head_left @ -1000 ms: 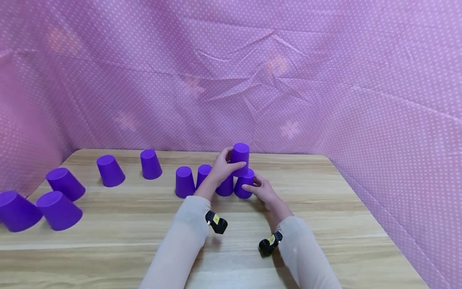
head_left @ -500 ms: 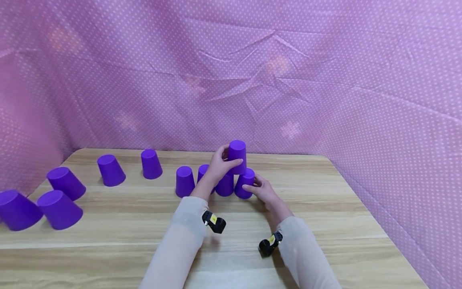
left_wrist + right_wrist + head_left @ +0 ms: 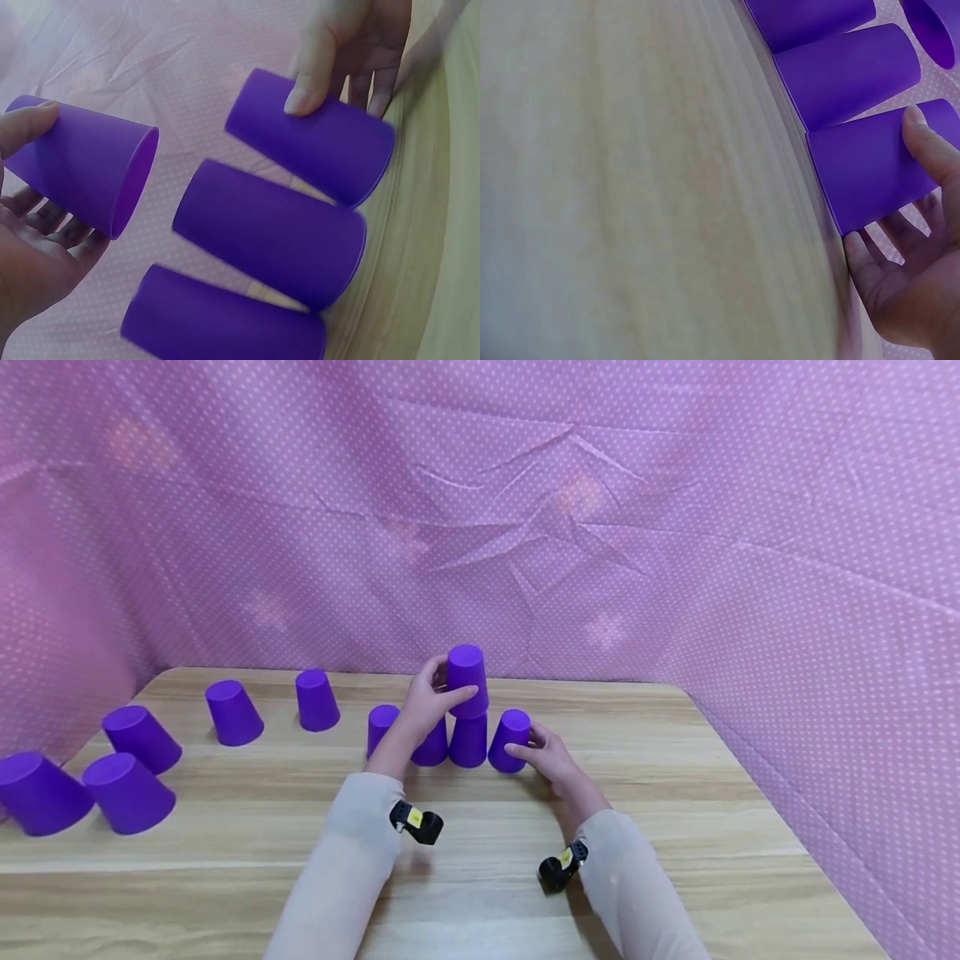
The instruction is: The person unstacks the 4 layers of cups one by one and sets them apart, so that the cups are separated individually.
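My left hand (image 3: 426,703) grips an upside-down purple cup (image 3: 467,681) between thumb and fingers. In the left wrist view that raised cup (image 3: 86,161) hangs apart from the row, its open rim facing the row's cups. On the table four-in-line style stand several upside-down purple cups, among them a middle cup (image 3: 468,743) and a left-end cup (image 3: 382,727) partly covered by my left arm. My right hand (image 3: 551,753) holds the right-end cup (image 3: 508,743) of this row, thumb on its near side and fingers behind, as the right wrist view shows on the cup (image 3: 885,165).
More upside-down purple cups are spread over the left of the wooden table (image 3: 480,893), including a cup (image 3: 317,702) at the back and a cup (image 3: 129,793) nearer the front. A pink dotted cloth (image 3: 480,527) hangs behind and at both sides.
My left hand has carried its cup leftward, from over the right-end cup to over the cup beside it. The right hand and its cup have stayed in place.
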Available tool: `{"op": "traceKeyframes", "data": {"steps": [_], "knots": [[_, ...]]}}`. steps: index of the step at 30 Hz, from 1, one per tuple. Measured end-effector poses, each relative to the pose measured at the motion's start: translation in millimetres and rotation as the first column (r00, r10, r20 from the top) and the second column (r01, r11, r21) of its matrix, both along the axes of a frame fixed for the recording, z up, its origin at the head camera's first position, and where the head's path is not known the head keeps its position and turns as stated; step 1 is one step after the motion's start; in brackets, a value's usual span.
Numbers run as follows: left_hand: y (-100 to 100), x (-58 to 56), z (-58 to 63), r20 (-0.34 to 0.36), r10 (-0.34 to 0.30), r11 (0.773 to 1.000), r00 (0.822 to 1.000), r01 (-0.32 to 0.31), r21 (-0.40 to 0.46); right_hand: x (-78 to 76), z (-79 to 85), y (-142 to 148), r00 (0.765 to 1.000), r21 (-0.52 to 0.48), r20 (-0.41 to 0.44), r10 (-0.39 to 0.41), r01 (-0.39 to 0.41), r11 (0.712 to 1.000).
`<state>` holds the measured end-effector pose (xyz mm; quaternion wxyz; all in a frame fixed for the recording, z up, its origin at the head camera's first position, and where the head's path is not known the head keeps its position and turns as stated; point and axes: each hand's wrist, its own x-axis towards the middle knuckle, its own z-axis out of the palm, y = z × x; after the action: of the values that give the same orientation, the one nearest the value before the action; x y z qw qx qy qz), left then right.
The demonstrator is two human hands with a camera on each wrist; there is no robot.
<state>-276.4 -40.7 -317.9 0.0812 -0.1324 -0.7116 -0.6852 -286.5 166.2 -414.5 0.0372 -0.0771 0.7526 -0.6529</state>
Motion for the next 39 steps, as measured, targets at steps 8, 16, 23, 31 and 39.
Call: {"op": "traceKeyframes", "data": {"steps": [8,16,23,31,39], "knots": [[-23,8.5,6.5,-0.03,0.031,0.999,0.999,-0.031,-0.022,-2.9,-6.3,3,1.0,0.03,-0.003,0.0,0.0,1.0],[-50,23.4,13.1,-0.049,0.07,0.996,0.996,-0.072,-0.055,-0.8,-3.0,2,1.0,0.027,-0.003,0.013,-0.013,1.0],[-72,37.6,13.8,-0.026,0.102,0.992,0.994,-0.103,-0.067,-1.3,-5.2,4,1.0,0.042,0.01,0.005,-0.005,0.999],[-90,41.9,7.1,-0.02,0.148,0.982,0.989,-0.149,-0.112,-7.3,-15.5,7,1.0,0.036,-0.022,0.011,-0.011,0.999],[-107,47.3,2.3,-0.046,0.174,0.977,0.984,-0.178,-0.114,-9.0,-15.4,6,1.0,0.015,-0.021,0.01,-0.01,1.0]]}}
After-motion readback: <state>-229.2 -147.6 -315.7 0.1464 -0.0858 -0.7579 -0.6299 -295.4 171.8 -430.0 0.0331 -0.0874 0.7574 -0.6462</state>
